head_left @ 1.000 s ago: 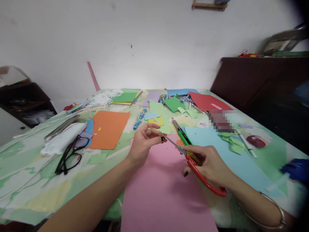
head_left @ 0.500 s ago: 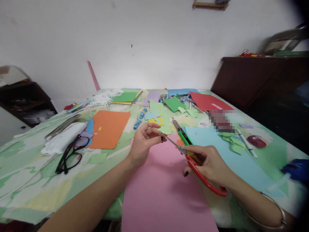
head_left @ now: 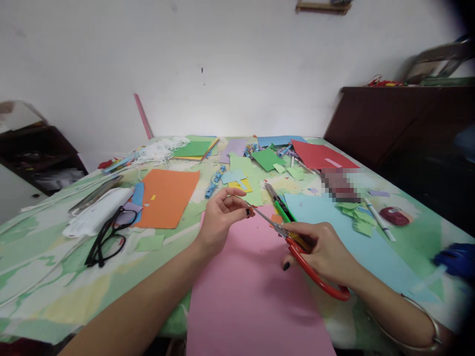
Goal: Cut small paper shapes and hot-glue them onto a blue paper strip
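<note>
My right hand (head_left: pixel 322 249) is closed round the red handles of a pair of scissors (head_left: pixel 309 272), whose blades point up and left. Between the pinched thumb and fingers of my left hand (head_left: pixel 224 217) is a small piece of orange paper (head_left: pixel 253 212), mostly hidden by the fingertips. The blade tips reach that piece; whether they are cutting into it I cannot tell. Beneath both hands lies a sheet of pink paper (head_left: pixel 252 306). Just beyond the scissors rests a green utility knife (head_left: pixel 284 207), with an orange scrap (head_left: pixel 276 220) beside it.
Black glasses (head_left: pixel 107 242) and an orange sheet (head_left: pixel 166 198) lie to the left. A light blue sheet (head_left: pixel 334 222), a white marker (head_left: pixel 380 220) and green scraps (head_left: pixel 359 220) are on the right. White string (head_left: pixel 159 151) and coloured sheets lie near the wall.
Almost nothing differs. My left fingertips and the orange piece have shifted very slightly; the scissors stay in the same place in my right hand.
</note>
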Available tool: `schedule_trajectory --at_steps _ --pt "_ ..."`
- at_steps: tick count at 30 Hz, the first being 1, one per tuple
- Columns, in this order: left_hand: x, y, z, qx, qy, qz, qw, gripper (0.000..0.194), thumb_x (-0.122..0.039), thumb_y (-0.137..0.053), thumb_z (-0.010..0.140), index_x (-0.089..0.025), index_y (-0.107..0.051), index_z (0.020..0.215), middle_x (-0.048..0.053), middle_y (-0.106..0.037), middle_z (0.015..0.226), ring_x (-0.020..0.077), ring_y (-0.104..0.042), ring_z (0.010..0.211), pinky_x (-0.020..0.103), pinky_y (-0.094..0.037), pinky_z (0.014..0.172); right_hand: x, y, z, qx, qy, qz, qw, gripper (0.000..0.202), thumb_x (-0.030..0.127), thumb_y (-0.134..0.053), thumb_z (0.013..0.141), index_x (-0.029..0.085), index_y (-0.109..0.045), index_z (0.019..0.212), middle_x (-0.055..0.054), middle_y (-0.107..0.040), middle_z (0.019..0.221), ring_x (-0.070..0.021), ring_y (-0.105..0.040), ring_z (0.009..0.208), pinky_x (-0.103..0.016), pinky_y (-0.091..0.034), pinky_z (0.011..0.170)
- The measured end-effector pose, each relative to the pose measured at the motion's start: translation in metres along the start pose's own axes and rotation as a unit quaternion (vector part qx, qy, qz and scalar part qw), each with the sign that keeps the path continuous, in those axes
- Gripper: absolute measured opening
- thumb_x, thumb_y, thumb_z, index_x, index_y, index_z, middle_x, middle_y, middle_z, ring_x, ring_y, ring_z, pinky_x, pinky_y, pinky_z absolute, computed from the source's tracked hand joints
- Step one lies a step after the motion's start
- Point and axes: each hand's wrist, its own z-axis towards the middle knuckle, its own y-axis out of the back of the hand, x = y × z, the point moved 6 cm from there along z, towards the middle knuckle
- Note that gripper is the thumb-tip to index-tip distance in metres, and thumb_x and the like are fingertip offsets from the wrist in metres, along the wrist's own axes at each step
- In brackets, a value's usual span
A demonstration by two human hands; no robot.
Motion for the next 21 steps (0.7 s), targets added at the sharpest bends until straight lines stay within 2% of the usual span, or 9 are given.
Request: schedule_trajectory --at_steps 7,12,15,18,21 --pt "-0.001 0.001 -0.001 -0.002 -0.004 0.006 1.000 0.031 -0.006 -0.064 0.064 -0.016 -0.055 0.092 -0.002 -0.062 0.065 0.0135 -0.061 0.065 0.030 -0.048 0.070 0.001 0.001 0.000 -0.001 0.008 -0.009 1.000 0.019 0.034 -0.067 0.069 0.017 -0.069 0.078 0.005 -0.048 0.046 -0.0080 -0.030 0.045 -0.021 -0.027 0.040" --pt "-0.001 0.001 0.000 -0.004 -0.007 0.015 1.000 0.031 -0.007 -0.064 0.064 -0.017 -0.055 0.091 -0.002 -0.062 0.064 0.0139 -0.061 0.064 0.030 -0.047 0.070 0.000 0.002 0.000 -0.008 0.008 -0.053 0.999 0.019 0.036 -0.069 0.067 0.018 -0.068 0.075 0.006 -0.037 0.045 -0.0078 -0.026 0.047 -0.020 -0.024 0.040" --pt "-0.002 0.003 0.000 -0.015 -0.009 0.026 1.000 0.030 -0.007 -0.064 0.063 -0.017 -0.055 0.091 -0.003 -0.060 0.063 0.0139 -0.061 0.063 0.029 -0.046 0.068 -0.006 0.006 0.002 -0.036 -0.020 -0.097 0.994 0.024 0.035 -0.068 0.067 0.019 -0.070 0.085 0.007 -0.033 0.047 -0.0081 -0.025 0.047 -0.020 -0.024 0.041" --pt "-0.002 0.002 0.000 -0.019 -0.001 0.019 1.000 0.031 -0.008 -0.065 0.063 -0.017 -0.054 0.091 -0.003 -0.060 0.063 0.0139 -0.062 0.064 0.029 -0.046 0.068 -0.011 0.009 0.003 -0.054 -0.039 -0.172 0.983 0.031 0.032 -0.061 0.072 0.021 -0.069 0.100 0.006 -0.041 0.047 -0.0090 -0.033 0.044 -0.021 -0.026 0.043" --pt "0.000 -0.002 -0.001 -0.011 0.025 -0.007 1.000 0.032 -0.008 -0.066 0.063 -0.016 -0.054 0.092 -0.003 -0.061 0.064 0.0137 -0.062 0.064 0.028 -0.046 0.067 -0.011 0.004 0.005 -0.036 -0.031 -0.226 0.973 0.041 0.026 -0.055 0.075 0.022 -0.062 0.114 0.004 -0.053 0.054 -0.0110 -0.042 0.045 -0.022 -0.030 0.046"
